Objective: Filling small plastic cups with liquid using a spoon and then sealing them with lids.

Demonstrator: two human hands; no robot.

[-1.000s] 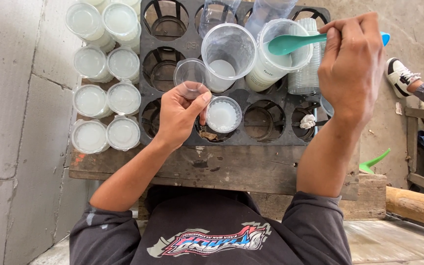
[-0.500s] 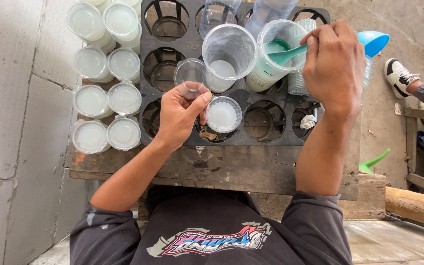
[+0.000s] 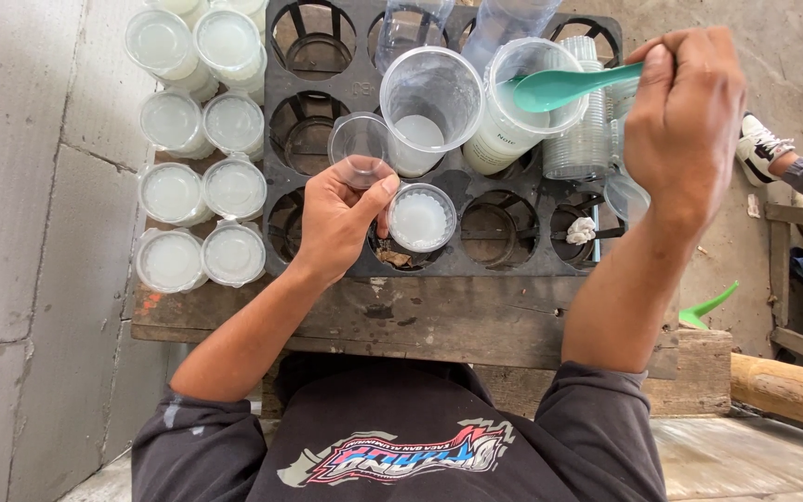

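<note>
Fingers of my L hand [image 3: 341, 218] pinch a small clear cup [image 3: 362, 149]; R hand [image 3: 685, 116], wrist up, grips green spoon [image 3: 559, 88] over big cup [image 3: 532, 88].

One head-worn view; looks steeply down, close above the black crate [image 3: 513, 265].

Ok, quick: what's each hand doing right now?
Left hand: closed on a small clear cup.
Right hand: closed on a green spoon.

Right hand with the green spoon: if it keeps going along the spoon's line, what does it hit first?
Most likely the large clear cup holding white liquid: the right hand points its green spoon leftward over the labelled tub, and that cup is next. Height is unclear; it may pass above.
</note>
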